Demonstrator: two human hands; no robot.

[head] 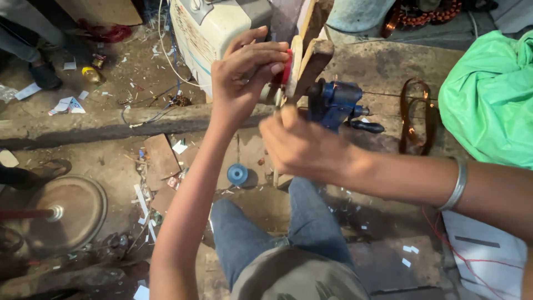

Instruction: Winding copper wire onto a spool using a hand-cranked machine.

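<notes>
My left hand [247,75] curls around a small red part [287,65] pressed against round wooden discs [296,61] mounted on a blue hand-cranked winding machine [332,103]. My right hand [302,145] is closed just below the discs, in front of the machine; what its fingers pinch is hidden. The machine's black crank handle [366,126] sticks out to the right. A wooden block [312,61] leans behind the discs.
A coil of copper wire [416,114] lies on the ledge to the right, beside a green cloth bundle [491,97]. A blue spool [237,174] sits on the floor, a metal disc on a shaft [69,211] at left. Another person's feet [41,75] are top left.
</notes>
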